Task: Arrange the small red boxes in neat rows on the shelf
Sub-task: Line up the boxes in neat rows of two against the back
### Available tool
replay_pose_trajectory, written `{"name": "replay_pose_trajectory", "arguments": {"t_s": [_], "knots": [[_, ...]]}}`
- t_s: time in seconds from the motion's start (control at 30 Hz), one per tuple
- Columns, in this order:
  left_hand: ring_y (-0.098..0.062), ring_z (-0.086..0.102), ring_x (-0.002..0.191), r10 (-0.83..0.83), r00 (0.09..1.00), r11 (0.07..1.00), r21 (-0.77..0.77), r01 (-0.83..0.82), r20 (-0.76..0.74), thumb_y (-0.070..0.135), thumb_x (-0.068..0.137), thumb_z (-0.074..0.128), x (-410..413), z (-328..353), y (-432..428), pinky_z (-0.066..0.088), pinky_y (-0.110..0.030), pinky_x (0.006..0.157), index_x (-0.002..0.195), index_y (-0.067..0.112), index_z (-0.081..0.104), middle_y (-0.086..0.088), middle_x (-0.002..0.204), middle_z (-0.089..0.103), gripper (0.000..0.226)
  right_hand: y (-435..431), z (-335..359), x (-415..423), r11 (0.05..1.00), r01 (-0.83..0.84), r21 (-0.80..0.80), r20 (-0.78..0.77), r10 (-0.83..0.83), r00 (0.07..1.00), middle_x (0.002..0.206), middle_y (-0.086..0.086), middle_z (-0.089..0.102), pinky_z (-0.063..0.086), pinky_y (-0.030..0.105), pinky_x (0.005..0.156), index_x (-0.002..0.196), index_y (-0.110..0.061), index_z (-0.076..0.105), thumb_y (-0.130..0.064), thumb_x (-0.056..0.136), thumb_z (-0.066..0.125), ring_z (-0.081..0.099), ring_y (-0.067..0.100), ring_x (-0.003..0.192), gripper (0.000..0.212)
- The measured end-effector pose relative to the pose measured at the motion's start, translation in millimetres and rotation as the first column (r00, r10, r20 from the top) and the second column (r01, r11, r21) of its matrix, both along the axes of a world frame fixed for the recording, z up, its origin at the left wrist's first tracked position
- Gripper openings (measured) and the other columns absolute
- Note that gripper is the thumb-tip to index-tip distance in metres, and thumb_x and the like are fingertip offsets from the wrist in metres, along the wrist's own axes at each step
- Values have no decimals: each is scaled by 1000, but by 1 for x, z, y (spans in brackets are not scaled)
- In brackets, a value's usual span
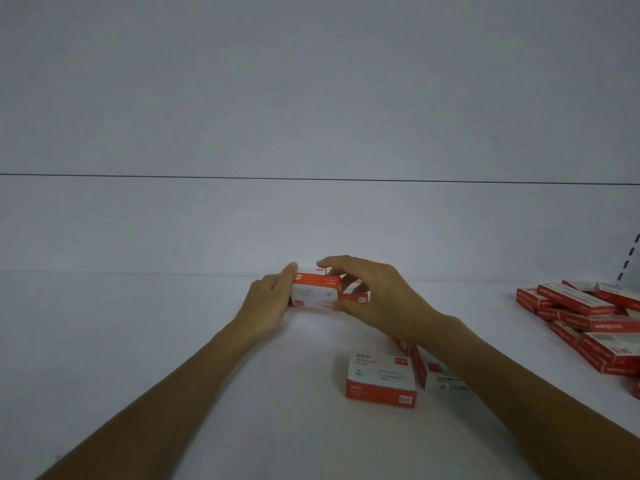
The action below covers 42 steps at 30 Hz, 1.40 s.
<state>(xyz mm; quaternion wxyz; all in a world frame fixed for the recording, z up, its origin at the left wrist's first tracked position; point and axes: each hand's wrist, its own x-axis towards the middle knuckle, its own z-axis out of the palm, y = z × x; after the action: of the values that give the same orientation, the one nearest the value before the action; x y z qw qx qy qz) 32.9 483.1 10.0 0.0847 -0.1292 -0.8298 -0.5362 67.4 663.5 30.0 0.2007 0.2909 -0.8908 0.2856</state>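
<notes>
Near the back of the white shelf [138, 341], a small red and white box [314, 292] sits between my two hands. My left hand [268, 303] presses flat against its left end with straight fingers. My right hand [372, 299] curls over a second red box [356, 295] just to the right, thumb in front and fingers over the top. Closer to me another red and white box [381, 380] lies flat, and one more box [434, 372] lies partly hidden under my right forearm.
A loose heap of several longer red boxes [588, 317] lies at the right end of the shelf. A slotted shelf upright [628, 258] stands at the far right. The white back wall [311, 220] rises right behind the held boxes.
</notes>
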Motion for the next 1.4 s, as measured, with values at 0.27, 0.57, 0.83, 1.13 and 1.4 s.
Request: {"name": "replay_pose_trajectory", "arguments": {"t_s": [0.27, 0.57, 0.83, 1.13, 1.4], "knots": [[2, 53, 50, -39, 995, 999, -28, 36, -97, 37, 93, 43, 2, 5, 0, 38, -7, 51, 71, 21, 60, 9, 59, 61, 32, 3, -5, -4, 972, 88, -217, 53, -78, 996, 106, -11, 58, 46, 4, 76, 118, -19, 58, -5, 87, 57, 55, -4, 87, 35], [-6, 60, 53, -215, 973, 938, 294, 182, 82, 21, 93, 46, 3, 11, 8, 50, -18, 64, 85, 11, 62, 3, 58, 68, 21, 5, -4, -8, 839, 193, -510, 383, 21, 923, 97, -10, 68, 51, 20, 76, 115, -22, 50, -28, 76, 72, 65, 6, 89, 44], [-2, 64, 85, -191, 981, 979, -77, 189, -25, 37, 72, 74, 3, 24, 6, 45, -8, 61, 122, 34, 46, 18, 93, 63, 57, 2, 13, -4, 797, 110, -594, 338, 123, 933, 92, -1, 65, 58, 29, 70, 94, -30, 61, -5, 86, 58, 67, 16, 85, 27], [-2, 60, 71, 6, 963, 994, -102, -34, -270, 35, 66, 79, 19, 21, -7, 43, -1, 53, 120, 25, 48, 9, 99, 61, 64, -15, 11, -6, 932, 27, -362, 219, 57, 974, 101, -17, 64, 54, 20, 80, 104, -30, 60, -27, 79, 70, 61, 4, 96, 28], [-12, 53, 80, 41, 972, 830, -534, -161, -230, 56, 84, 49, 29, -4, -24, 36, -15, 52, 121, 20, 35, 1, 120, 61, 54, -22, 7, -11, 1000, 27, -4, 237, -26, 971, 105, -18, 53, 40, 7, 70, 121, -34, 54, -44, 65, 78, 51, -4, 90, 61]]}}
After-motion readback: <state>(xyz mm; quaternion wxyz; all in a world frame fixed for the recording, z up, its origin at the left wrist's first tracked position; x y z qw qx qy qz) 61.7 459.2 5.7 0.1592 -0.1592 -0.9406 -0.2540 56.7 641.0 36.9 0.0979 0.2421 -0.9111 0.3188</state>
